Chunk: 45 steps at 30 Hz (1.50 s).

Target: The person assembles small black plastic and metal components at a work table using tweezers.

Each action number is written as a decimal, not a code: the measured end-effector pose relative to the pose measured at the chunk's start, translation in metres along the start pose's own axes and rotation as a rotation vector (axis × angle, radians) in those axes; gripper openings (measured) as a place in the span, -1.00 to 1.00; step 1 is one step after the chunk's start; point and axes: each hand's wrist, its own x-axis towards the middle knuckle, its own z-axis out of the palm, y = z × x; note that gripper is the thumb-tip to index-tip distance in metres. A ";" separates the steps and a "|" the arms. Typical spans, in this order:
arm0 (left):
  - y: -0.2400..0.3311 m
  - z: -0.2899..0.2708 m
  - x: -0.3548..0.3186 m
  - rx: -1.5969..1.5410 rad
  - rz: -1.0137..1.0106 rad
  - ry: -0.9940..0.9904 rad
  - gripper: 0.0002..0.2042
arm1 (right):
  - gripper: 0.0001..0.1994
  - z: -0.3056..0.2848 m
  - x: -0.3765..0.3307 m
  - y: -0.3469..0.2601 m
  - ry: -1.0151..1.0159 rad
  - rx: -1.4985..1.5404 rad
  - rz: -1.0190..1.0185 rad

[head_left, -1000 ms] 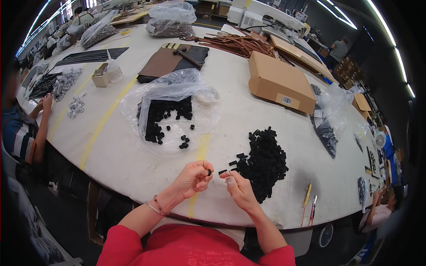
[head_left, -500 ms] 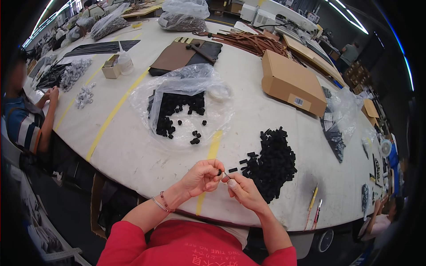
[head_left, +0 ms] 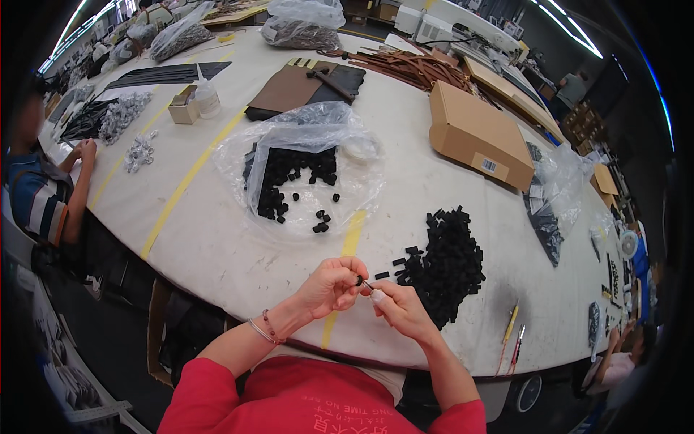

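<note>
Over the table's near edge, my left hand (head_left: 329,288) pinches a small black piece (head_left: 359,280), mostly covered by the fingers. My right hand (head_left: 400,309) grips a thin metal tool (head_left: 368,286), its tip against the black piece; the handle is hidden in the fist. Just beyond and right of my right hand lies a heap of short flat black strips (head_left: 450,253), with a few loose ones at its left side. Farther off to the left, an opened clear plastic bag (head_left: 230,163) has many small black rolled pieces (head_left: 296,163) on it.
Two thin pointed tools, one yellow (head_left: 512,322) and one red (head_left: 517,347), lie right of the heap. Farther back are a cardboard box (head_left: 481,137), brown strips (head_left: 412,69), a hammer (head_left: 332,83) and a squeeze bottle (head_left: 207,98). A co-worker (head_left: 43,181) sits at the left.
The metal tool's tip has come closer to the black piece and now meets it. Both hands keep their grips and have barely moved.
</note>
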 end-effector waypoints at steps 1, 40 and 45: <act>-0.001 -0.001 0.000 0.015 -0.014 0.002 -0.88 | -0.77 0.000 0.001 0.001 -0.010 0.002 0.007; -0.021 0.014 -0.011 0.192 0.358 0.309 -0.75 | -0.85 0.037 0.016 0.018 0.623 -0.379 -0.473; -0.018 0.006 -0.015 -0.275 -0.083 -0.011 -0.73 | -0.76 0.040 0.009 0.015 0.620 -0.551 -0.517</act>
